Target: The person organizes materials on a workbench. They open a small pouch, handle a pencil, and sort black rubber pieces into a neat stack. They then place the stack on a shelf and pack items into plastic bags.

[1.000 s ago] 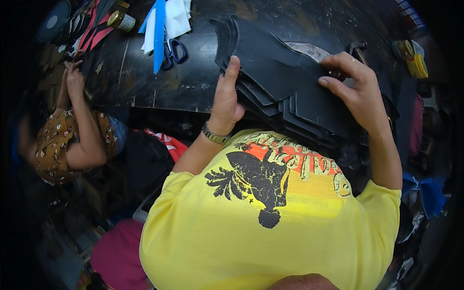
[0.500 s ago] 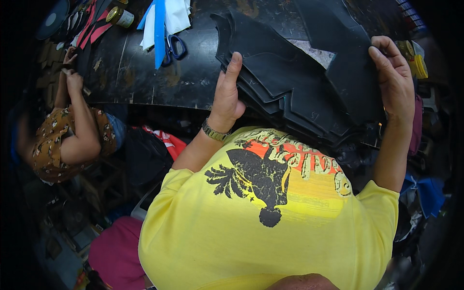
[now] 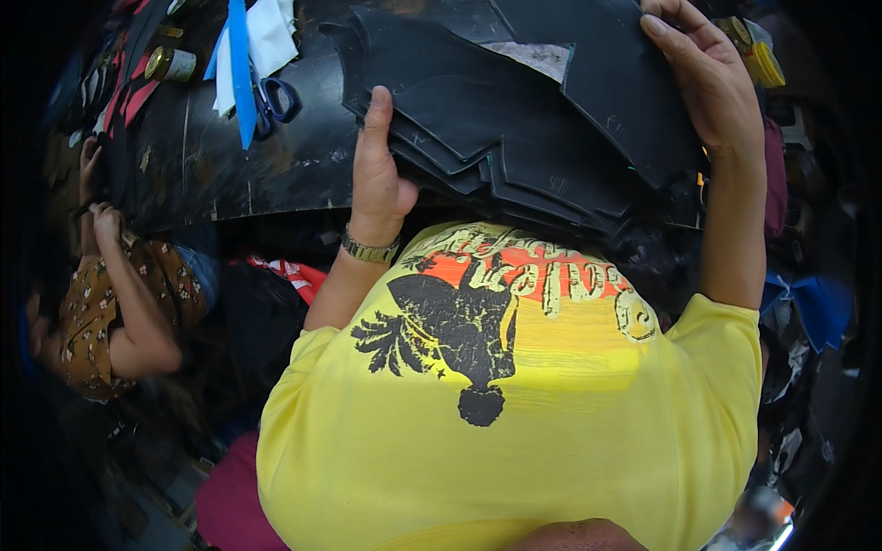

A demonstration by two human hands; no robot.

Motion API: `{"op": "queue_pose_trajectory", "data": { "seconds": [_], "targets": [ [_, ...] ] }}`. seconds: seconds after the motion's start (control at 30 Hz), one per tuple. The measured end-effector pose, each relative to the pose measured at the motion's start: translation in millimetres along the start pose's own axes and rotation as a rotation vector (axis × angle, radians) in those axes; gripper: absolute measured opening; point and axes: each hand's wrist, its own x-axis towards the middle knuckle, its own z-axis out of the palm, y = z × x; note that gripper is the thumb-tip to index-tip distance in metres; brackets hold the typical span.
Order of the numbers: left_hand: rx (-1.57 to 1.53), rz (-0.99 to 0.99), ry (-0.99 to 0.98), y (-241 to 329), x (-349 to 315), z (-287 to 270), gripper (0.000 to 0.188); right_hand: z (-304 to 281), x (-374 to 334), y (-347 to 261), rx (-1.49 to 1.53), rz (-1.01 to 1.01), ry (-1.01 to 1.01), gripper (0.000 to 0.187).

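The step in hand looks like the spreading of cut black sheets by hand: a stack (image 3: 432, 92) of them lies at upper centre, its jagged lower edges fanned in layers over the near side of the table (image 3: 170, 170), and one panel (image 3: 625, 110) slants across its right part, leaving a pale patch (image 3: 537, 60) in view between the two, too unclear to name. The left hand (image 3: 377, 184), left of upper centre, seems clamped on the stack's left edge, thumb on top and the other fingers hidden beneath. The right hand (image 3: 712, 78), at upper right, has thumb and forefinger close together at the panel's upper right edge; whether they pinch it, I cannot tell. Shifting the panel would, I judge, call for a firm edge hold with the right hand and a steady left one, so that the lower layers do not slide along. At upper left lie scissors (image 3: 276, 101) with dark blue handles, a blue strip (image 3: 241, 83), white cloth (image 3: 271, 37) and a jar (image 3: 171, 64), all apart from the stack; a yellow-lidded tub (image 3: 764, 64) stands just beyond the right hand and could get in the way of a wide swing. A co-worker (image 3: 129, 303) works at far left, well clear of the sheets.
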Motion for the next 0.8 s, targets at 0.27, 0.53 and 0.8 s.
{"op": "queue_pose_trajectory", "data": {
  "seconds": [0.27, 0.53, 0.8],
  "targets": [
    [-0.047, 0.059, -0.068, -4, -3, -5, 0.067, 39, -16, -14, -0.333, 0.026, -0.267, 0.02],
    [-0.002, 0.02, -0.076, -6, -2, -14, 0.058, 12, -2, 20, -0.8, 0.013, -0.388, 0.064],
    [0.015, 0.033, -0.018, -7, -2, -5, 0.04, 3, -13, 41, -0.779, 0.207, -0.566, 0.082]
  ]
}}
